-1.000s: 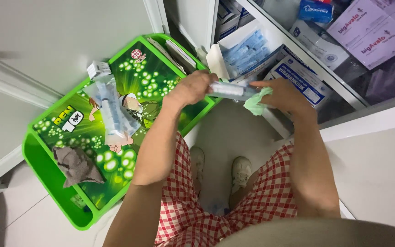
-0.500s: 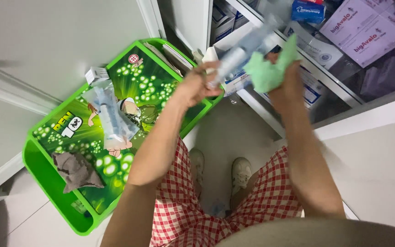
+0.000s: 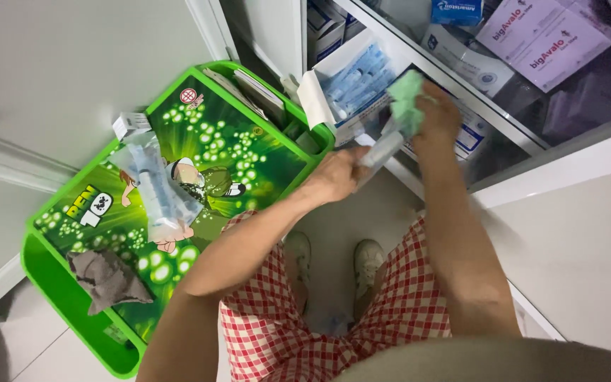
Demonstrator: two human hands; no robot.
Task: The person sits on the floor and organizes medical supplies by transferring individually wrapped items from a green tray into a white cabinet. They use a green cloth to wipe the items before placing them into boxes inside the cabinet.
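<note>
The fingers of the left hand [image 3: 334, 177] are closed around the near end of a clear plastic syringe [image 3: 380, 150], which slants up and to the right. The right hand [image 3: 438, 117] pinches a crumpled pale green cloth [image 3: 406, 102] against the syringe's far end, its fingers folded over the cloth.

To wipe well, the left grip should, I judge, stay firm and low on the barrel while the cloth wraps fully round it and slides along, turning the barrel so no side is missed.

Just beyond the hands an open white box [image 3: 351, 81] of wrapped supplies sits at the cabinet front. To the left lies a bright green tray [image 3: 79, 301] holding more packaged syringes [image 3: 157, 187] and a grey crumpled cloth [image 3: 104, 279]. Below, checked red shorts [image 3: 362, 332] and pale shoes [image 3: 368, 258] stand on the floor.
</note>
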